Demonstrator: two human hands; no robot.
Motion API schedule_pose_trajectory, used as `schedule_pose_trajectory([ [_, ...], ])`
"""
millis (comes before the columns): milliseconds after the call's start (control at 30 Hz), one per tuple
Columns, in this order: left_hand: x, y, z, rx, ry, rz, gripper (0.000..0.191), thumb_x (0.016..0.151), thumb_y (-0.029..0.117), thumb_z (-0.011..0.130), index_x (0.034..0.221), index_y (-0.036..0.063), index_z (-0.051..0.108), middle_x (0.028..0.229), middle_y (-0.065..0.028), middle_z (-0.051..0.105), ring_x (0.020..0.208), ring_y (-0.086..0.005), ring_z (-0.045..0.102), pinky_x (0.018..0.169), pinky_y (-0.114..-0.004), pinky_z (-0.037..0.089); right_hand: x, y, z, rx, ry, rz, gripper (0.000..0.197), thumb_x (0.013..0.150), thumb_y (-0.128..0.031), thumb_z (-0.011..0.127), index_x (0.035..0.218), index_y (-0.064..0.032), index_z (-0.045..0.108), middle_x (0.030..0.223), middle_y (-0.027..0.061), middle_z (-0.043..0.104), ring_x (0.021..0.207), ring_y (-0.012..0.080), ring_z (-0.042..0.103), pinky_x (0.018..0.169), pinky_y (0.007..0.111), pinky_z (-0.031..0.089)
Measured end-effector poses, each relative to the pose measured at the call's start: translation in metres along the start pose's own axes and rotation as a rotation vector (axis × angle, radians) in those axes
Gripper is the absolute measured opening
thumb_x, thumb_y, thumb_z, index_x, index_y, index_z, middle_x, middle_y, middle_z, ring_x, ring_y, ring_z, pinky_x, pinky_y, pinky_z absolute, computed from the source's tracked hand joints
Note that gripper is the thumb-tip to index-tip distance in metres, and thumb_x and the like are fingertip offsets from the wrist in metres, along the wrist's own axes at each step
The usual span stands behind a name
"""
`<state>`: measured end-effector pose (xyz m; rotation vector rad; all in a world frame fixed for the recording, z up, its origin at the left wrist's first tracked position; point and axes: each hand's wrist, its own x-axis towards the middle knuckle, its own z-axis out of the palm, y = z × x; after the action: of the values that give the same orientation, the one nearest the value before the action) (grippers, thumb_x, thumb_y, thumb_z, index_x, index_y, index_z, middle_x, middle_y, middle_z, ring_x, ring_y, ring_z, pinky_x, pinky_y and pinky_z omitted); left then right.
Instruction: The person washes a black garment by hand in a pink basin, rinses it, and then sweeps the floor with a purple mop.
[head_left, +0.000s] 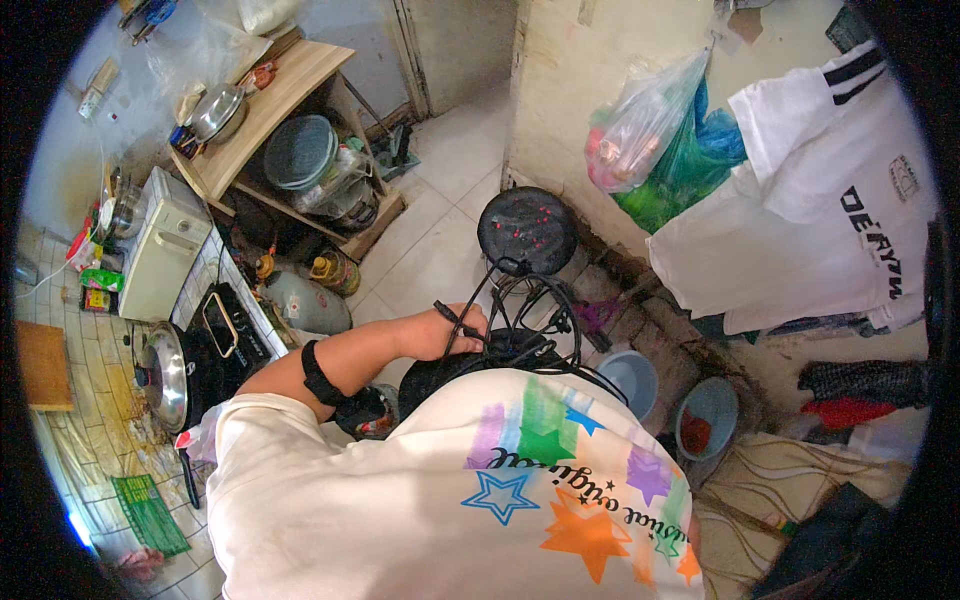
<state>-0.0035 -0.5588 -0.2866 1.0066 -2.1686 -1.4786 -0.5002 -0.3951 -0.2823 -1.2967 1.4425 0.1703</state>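
Note:
My left hand is closed around a black cable with a black connector beside the fingers. Loops of the same tangled black cables rise and spread to the right of the hand. Beneath them a dark rounded object shows in part; what it is cannot be made out. My right hand is out of view, and my light printed shirt covers the lower middle. A round black stool seat with small red bits on it stands just beyond the cables.
Left, a tiled counter holds a lidded pan, a black cooktop and a cream appliance. A gas cylinder and oil bottle stand below. Basins lie right, under hanging bags and a white shirt.

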Motion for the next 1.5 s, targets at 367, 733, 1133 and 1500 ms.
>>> schedule_pose_trajectory([
  [367, -0.025, -0.008, -0.011, -0.175, 0.170, -0.164, 0.016, 0.083, 0.010, 0.068, 0.092, 0.0052, 0.056, 0.084, -0.0046, 0.054, 0.071, -0.0135, 0.053, 0.063, -0.029, 0.044, -0.002, -0.002, 0.000, 0.018, -0.016, 0.028, 0.020, 0.078, -0.009, 0.070, 0.095, -0.0002, 0.065, 0.088, 0.0049, 0.064, 0.082, 0.0118, 0.058, 0.072, 0.029, 0.048],
  [733, -0.040, -0.026, -0.004, -0.217, 0.173, -0.365, 0.018, 0.085, 0.006, 0.060, 0.103, 0.0022, 0.057, 0.096, -0.0078, 0.061, 0.092, -0.0173, 0.059, 0.085, -0.030, 0.046, 0.000, -0.003, -0.007, 0.008, -0.045, 0.054, 0.019, 0.078, -0.008, 0.069, 0.094, -0.0004, 0.065, 0.088, 0.0049, 0.064, 0.082, 0.0123, 0.058, 0.072, 0.029, 0.048],
  [1133, -0.037, -0.017, -0.008, 0.035, -0.019, -0.561, 0.028, 0.092, 0.026, 0.063, 0.099, 0.0016, 0.051, 0.090, -0.0105, 0.063, 0.086, -0.0190, 0.059, 0.076, -0.034, 0.048, 0.002, -0.004, -0.011, -0.004, -0.056, 0.062, 0.017, 0.078, -0.008, 0.069, 0.093, -0.0005, 0.065, 0.088, 0.0049, 0.064, 0.082, 0.0128, 0.059, 0.072, 0.029, 0.048],
  [1500, -0.120, -0.060, 0.003, -0.501, 0.143, -0.588, 0.016, 0.087, 0.008, 0.065, 0.094, 0.0087, 0.051, 0.075, 0.0038, 0.051, 0.069, -0.0075, 0.048, 0.063, -0.022, 0.040, 0.000, -0.008, -0.022, -0.040, -0.072, 0.042, 0.015, 0.079, -0.007, 0.068, 0.093, -0.0007, 0.065, 0.088, 0.0050, 0.064, 0.082, 0.0132, 0.059, 0.072, 0.029, 0.048],
])
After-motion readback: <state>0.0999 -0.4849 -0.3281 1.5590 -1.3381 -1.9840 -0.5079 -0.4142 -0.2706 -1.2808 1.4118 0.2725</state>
